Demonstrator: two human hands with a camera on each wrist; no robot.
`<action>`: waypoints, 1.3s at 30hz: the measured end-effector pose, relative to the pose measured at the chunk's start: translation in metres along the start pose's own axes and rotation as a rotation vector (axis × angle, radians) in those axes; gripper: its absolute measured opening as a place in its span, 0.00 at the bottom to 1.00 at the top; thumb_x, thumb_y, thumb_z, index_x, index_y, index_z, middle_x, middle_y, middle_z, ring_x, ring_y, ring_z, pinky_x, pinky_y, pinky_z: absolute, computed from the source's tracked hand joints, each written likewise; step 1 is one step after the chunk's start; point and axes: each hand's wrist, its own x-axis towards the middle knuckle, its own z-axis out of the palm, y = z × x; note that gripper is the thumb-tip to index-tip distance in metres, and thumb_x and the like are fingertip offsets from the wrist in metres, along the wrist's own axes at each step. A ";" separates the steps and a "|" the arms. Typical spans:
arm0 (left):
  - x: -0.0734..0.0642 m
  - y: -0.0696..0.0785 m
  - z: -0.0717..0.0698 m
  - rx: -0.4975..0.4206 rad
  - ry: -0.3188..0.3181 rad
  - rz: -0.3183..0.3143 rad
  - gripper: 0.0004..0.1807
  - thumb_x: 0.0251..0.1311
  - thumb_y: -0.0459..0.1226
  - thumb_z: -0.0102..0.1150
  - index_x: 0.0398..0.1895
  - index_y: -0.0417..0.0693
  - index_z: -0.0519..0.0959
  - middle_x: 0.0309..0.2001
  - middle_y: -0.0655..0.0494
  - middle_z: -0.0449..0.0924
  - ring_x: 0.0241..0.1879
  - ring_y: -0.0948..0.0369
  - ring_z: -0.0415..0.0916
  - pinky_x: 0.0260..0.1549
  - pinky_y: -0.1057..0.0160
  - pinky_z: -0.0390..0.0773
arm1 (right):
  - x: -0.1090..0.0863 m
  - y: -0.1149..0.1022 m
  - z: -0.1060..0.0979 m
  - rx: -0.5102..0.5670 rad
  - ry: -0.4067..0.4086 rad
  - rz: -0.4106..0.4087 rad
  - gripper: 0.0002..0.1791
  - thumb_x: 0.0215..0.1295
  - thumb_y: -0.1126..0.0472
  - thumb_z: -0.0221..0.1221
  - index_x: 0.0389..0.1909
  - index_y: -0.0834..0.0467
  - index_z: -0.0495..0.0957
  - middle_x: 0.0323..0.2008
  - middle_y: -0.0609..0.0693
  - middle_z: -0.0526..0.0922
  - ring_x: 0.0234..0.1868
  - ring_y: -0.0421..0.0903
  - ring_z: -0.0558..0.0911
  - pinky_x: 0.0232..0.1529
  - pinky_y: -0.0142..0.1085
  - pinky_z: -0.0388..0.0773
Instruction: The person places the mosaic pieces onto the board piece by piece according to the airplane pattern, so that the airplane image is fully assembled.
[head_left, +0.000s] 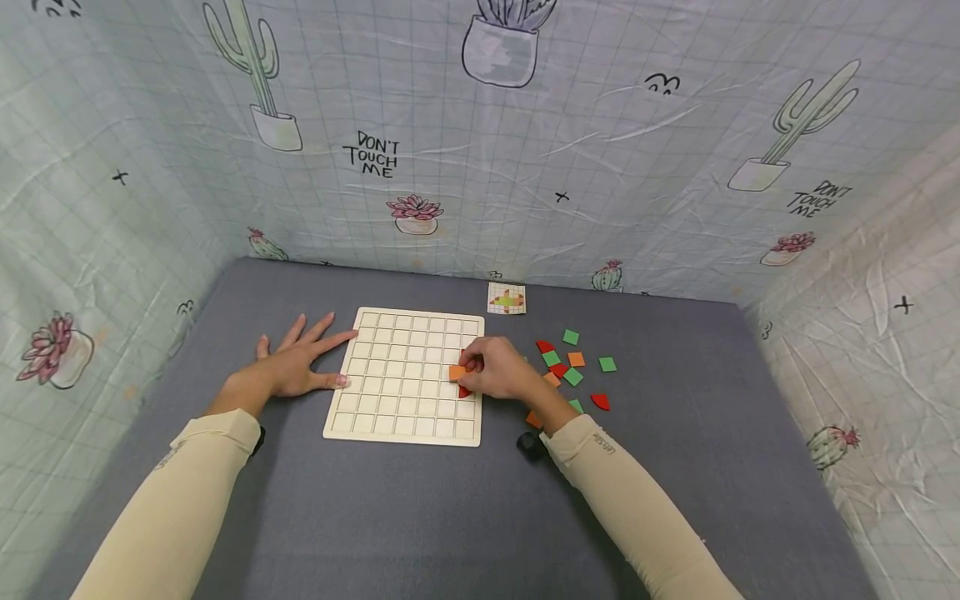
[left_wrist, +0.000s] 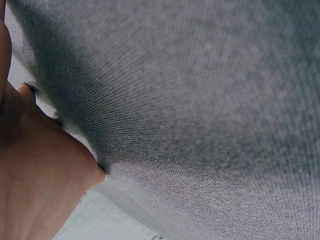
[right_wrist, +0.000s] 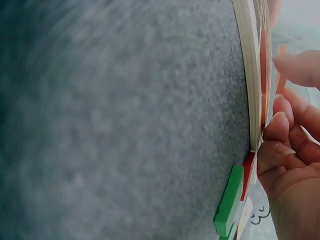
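A cream grid board [head_left: 390, 389] lies on the grey table. My left hand [head_left: 288, 367] is spread flat at the board's left side, with its thumb and a fingertip on the edge. Over the right part of the board, my right hand [head_left: 495, 368] pinches an orange square tile [head_left: 456, 373] between thumb and finger; the same pinched tile [right_wrist: 282, 75] shows edge-on in the right wrist view. Beside the fingers, a red piece [head_left: 464, 392] sits on the board, partly covered by the hand. The left wrist view shows mostly cloth and part of the left hand [left_wrist: 45, 165].
Right of the board, green squares [head_left: 607, 364], orange squares [head_left: 575, 359] and red quarter-round pieces [head_left: 601, 402] lie scattered, some under the right forearm. A small pattern card [head_left: 507, 298] lies behind the board. Printed curtains [head_left: 480, 167] surround the table.
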 end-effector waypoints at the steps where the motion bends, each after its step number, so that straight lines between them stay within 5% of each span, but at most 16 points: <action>1: 0.000 0.000 0.000 0.002 0.000 -0.001 0.54 0.58 0.73 0.60 0.84 0.77 0.48 0.87 0.53 0.27 0.84 0.36 0.21 0.66 0.15 0.24 | 0.000 0.000 0.001 -0.003 0.002 -0.002 0.07 0.60 0.64 0.71 0.38 0.59 0.86 0.33 0.50 0.84 0.31 0.38 0.76 0.36 0.29 0.75; 28: 0.000 -0.001 0.002 0.005 0.005 0.001 0.53 0.58 0.73 0.60 0.84 0.77 0.48 0.87 0.53 0.27 0.84 0.36 0.21 0.66 0.16 0.24 | 0.008 -0.013 0.010 -0.083 0.011 0.104 0.11 0.61 0.61 0.74 0.43 0.60 0.87 0.34 0.49 0.84 0.33 0.41 0.78 0.36 0.31 0.76; 39: -0.002 -0.001 0.001 -0.026 0.018 0.013 0.54 0.56 0.74 0.60 0.84 0.79 0.49 0.87 0.55 0.28 0.84 0.37 0.20 0.66 0.17 0.23 | -0.008 -0.009 -0.014 0.076 -0.001 -0.035 0.03 0.63 0.67 0.71 0.37 0.61 0.90 0.36 0.54 0.89 0.27 0.37 0.76 0.30 0.29 0.75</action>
